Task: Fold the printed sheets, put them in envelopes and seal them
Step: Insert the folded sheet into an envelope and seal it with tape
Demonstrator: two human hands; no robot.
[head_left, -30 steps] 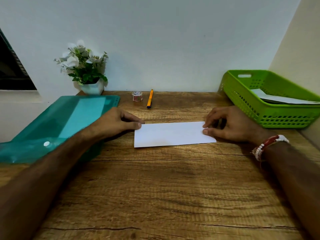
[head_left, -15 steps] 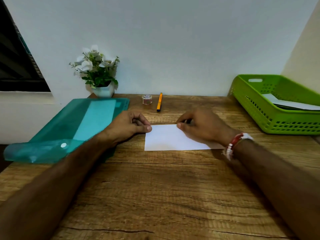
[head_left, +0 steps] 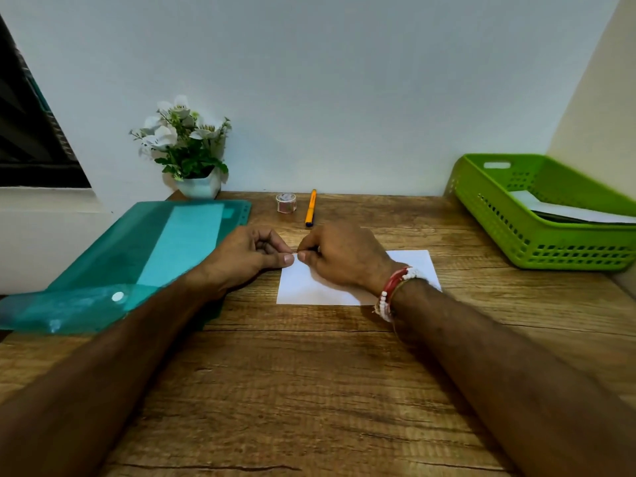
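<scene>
A white folded sheet [head_left: 418,268] lies flat on the wooden desk [head_left: 309,390], its long side left to right. My left hand [head_left: 249,256] holds the sheet's far left corner, thumb pressed on top with the fingers curled. My right hand [head_left: 339,258] sits just beside it, thumb and forefinger pinched on the sheet's far edge; the two thumbs nearly touch. My right wrist, with a red and white bead bracelet, covers the sheet's middle.
A teal plastic folder [head_left: 144,256] lies at the left under my left forearm. A green basket [head_left: 537,215] with white papers stands at the right. A tape roll [head_left: 286,202], an orange pen [head_left: 310,207] and a flower pot [head_left: 196,156] stand along the back wall.
My right hand has slid left along the sheet's far edge, from its right end to beside my left hand. My left hand has stayed at the left corner.
</scene>
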